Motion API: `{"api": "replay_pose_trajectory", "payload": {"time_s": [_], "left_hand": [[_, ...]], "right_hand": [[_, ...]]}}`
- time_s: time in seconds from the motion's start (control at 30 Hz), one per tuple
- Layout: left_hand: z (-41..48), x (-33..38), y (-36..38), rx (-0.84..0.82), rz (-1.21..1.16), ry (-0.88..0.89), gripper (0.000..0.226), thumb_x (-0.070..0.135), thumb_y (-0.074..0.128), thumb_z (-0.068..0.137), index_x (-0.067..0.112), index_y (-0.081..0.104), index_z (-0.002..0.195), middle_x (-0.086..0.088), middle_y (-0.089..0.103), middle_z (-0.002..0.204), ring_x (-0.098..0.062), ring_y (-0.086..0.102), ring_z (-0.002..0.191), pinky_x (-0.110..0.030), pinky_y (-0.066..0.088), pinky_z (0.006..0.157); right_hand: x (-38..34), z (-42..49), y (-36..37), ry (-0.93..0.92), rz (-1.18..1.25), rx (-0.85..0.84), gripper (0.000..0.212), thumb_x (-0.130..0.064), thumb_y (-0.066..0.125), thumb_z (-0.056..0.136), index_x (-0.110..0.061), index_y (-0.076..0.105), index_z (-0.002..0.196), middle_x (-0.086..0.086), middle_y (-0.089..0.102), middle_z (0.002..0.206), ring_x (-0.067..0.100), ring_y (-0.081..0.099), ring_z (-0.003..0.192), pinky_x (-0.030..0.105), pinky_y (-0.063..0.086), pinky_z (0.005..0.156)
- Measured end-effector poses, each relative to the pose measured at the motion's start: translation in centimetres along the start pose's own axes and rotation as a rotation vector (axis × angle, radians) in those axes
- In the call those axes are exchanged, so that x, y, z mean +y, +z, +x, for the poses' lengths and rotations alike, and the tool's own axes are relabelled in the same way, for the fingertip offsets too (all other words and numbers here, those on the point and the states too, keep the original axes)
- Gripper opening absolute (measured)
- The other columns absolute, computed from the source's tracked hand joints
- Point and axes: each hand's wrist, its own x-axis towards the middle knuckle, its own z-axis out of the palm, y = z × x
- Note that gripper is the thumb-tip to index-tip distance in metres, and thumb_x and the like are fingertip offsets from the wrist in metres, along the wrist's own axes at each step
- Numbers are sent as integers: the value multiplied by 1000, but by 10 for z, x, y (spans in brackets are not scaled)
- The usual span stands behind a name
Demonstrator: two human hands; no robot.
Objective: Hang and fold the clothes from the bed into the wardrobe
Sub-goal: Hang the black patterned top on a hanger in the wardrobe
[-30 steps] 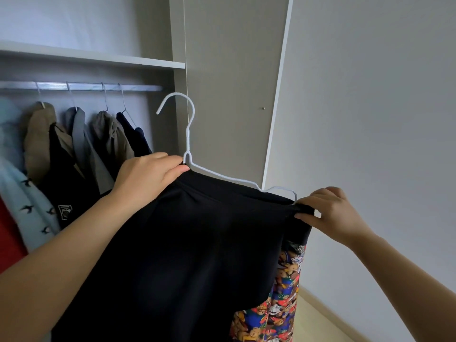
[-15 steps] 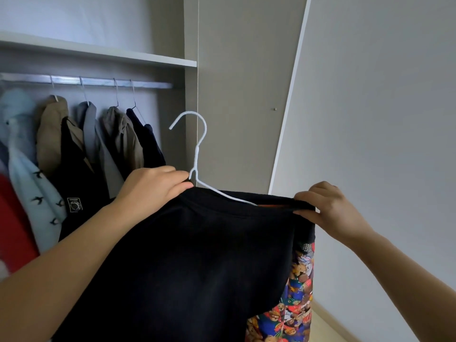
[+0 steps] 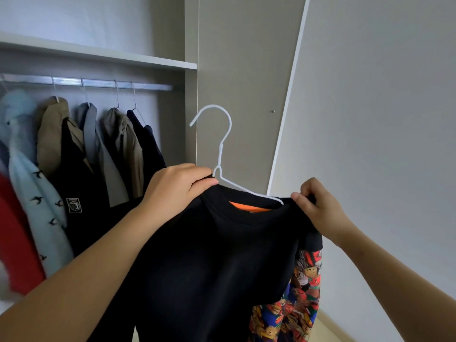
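Left hand (image 3: 177, 186) grips black top (image 3: 209, 255) at shoulder, just beside neck of white hanger (image 3: 220, 149); fingers (image 3: 202, 180) curled, carrying weight. Right hand (image 3: 318, 208) pinches other shoulder, seating cloth over wire end. Hook free, open toward rail (image 3: 98, 83) far left; top not yet hung.

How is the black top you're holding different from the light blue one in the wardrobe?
The black top is dark, with a teddy-bear sleeve; the light blue top has little black birds. The left hand and right hand hold the black top up, its white hanger hooked on nothing; the light blue top hangs under the rail.
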Motion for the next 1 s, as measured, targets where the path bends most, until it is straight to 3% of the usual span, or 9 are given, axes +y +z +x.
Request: {"api": "replay_pose_trajectory", "payload": {"time_s": [0.1,0.27,0.33,0.43,0.53,0.67,0.77,0.87,1.0], "left_hand": [[2,8,8,-17,-46,-10,53,52,41,86,7,64,71,-5,46,54,-22,45,53,-35,41,49],[2,14,24,-39,-111,-70,39,36,59,89,7,55,64,0,38,51,-21,39,52,-29,33,48],[-3,19,31,-40,-127,-93,34,32,62,88,12,52,62,3,34,50,-17,36,51,-24,27,46],[-8,27,40,-90,-155,-95,31,32,61,88,11,59,66,5,34,50,-13,36,51,-23,26,48],[-11,35,49,-117,-177,-83,26,33,61,88,15,64,70,7,38,52,-10,39,52,-24,29,50],[-21,53,68,-204,-176,2,24,36,61,88,17,64,74,3,51,65,-14,47,63,-27,31,55],[-22,54,77,-213,-205,-17,26,36,62,87,14,57,73,5,49,63,-14,42,61,-27,33,53],[-30,42,77,-252,-232,-1,23,40,62,82,18,66,82,6,62,71,-11,52,64,-27,41,58],[-46,20,78,-319,-252,-36,33,48,56,79,19,69,84,9,62,73,-12,58,66,-27,45,61]], "right_hand": [[0,-4,6,37,-138,-21,25,-35,47,94,-26,35,75,-6,46,66,10,42,59,23,35,56],[-5,-10,20,-20,-453,-73,30,-55,25,93,-27,36,87,-11,50,62,5,46,58,21,27,52],[-3,-14,25,-14,-502,-87,33,-57,20,92,-28,36,89,-11,49,60,11,48,59,21,26,51],[1,-22,31,-15,-528,-152,37,-62,24,90,-27,38,90,-11,47,58,17,49,62,21,27,50],[-4,-29,38,14,-453,-218,43,-69,45,79,-28,36,87,-12,46,61,10,47,58,21,31,51],[-16,-33,58,-67,-422,-245,30,-43,62,76,-29,36,74,-10,49,66,20,56,74,25,32,56],[-15,-28,59,-18,-228,-232,31,-21,60,75,-28,32,63,-10,46,59,19,46,64,20,30,51],[-4,-31,50,34,-220,-255,32,-17,59,74,-28,30,66,-9,45,58,11,41,55,24,32,52],[15,-42,42,157,-146,-189,30,-13,59,72,-28,34,68,-9,42,55,11,35,52,28,32,54]]}}
